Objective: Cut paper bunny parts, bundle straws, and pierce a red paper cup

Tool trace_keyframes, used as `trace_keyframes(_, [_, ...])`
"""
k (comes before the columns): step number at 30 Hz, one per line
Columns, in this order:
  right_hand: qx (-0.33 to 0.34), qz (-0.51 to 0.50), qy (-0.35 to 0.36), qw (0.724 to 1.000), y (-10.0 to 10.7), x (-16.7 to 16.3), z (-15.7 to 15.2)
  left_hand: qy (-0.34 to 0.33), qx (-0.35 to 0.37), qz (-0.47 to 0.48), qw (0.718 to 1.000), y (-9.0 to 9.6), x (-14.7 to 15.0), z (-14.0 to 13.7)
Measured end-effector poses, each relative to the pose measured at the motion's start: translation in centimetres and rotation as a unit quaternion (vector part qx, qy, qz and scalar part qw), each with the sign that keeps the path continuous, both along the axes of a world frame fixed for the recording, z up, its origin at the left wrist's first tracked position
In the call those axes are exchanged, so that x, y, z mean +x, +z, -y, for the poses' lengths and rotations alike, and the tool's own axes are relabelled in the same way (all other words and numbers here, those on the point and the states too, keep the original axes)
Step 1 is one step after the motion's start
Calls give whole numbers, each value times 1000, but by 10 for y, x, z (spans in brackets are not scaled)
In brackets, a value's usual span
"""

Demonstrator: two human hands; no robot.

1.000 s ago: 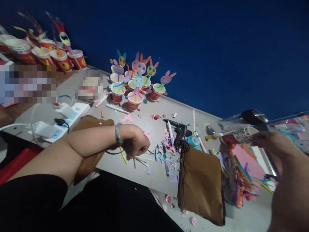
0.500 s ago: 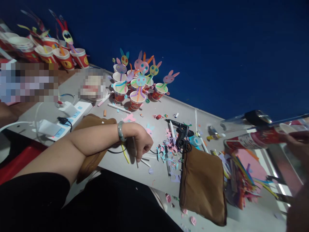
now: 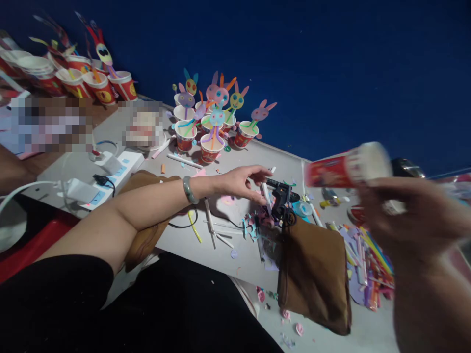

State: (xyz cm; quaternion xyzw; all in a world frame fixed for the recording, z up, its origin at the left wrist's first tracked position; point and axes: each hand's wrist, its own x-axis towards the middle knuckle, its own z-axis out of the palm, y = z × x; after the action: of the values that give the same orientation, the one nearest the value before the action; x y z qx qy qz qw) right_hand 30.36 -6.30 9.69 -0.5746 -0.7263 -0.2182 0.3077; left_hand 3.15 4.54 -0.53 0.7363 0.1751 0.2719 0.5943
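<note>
A red paper cup with a white rim is tilted on its side in the air, held near its rim by my right hand; both are blurred. My left hand, with a jade-green bangle on the wrist, reaches over the table, thumb and fingers apart and nothing seen between them. Just beyond its fingertips lie a black glue gun and a white pen-like stick. Blue and pink paper scraps are scattered below that hand.
Paper cups with rabbit-faced figures stand along the blue wall. More red cups are at the far left, near a power strip. A brown pouch and coloured sticks lie at right.
My left hand has moved up and right from the white sticks, its fingers opening. My right hand has brought the red paper cup leftward into view from the right edge.
</note>
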Motion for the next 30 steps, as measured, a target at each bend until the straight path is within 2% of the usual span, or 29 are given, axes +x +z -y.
trace_keyframes(3, [-15,-4,202,979,-10,-52,2,-34,-21,75,996,-2,3,2])
trace_keyframes(4, [-29,-23,238,971,-13,-65,1,-46,-24,91,994,-4,4,2])
trace_keyframes(6, [-66,-68,253,963,-16,-85,0,-24,-13,111,993,-7,6,2])
trace_keyframes(9, [-133,-131,246,951,-19,-96,-3,34,-2,127,991,-7,7,3])
trace_keyframes(12, [-169,-211,223,937,-16,-91,-5,66,-23,143,987,3,3,6])
trace_keyframes(15, [-122,-284,155,938,-10,-72,-5,101,-84,160,978,15,-3,9])
trace_keyframes(17, [-79,-290,72,951,-11,-53,-4,114,-132,162,971,20,-6,10])
trace_keyframes(18, [-85,-276,24,957,-14,-41,-3,124,-147,165,967,21,-7,10])
trace_keyframes(19, [-126,-242,-17,962,-20,-30,-2,140,-153,169,964,22,-7,9])
trace_keyframes(21, [-239,-170,-66,954,-37,-8,0,179,-145,180,957,22,-8,5])
trace_keyframes(23, [-292,-79,-59,951,-58,8,2,207,-125,183,953,21,-7,1])
trace_keyframes(26, [-254,-36,-7,966,-80,12,9,219,-102,169,956,19,-4,-4])
trace_keyframes(28, [-247,-62,30,967,-77,1,24,223,-95,157,957,18,-4,-4])
trace_keyframes(30, [-264,-117,76,954,-62,-15,51,212,-98,146,961,17,-4,-3])
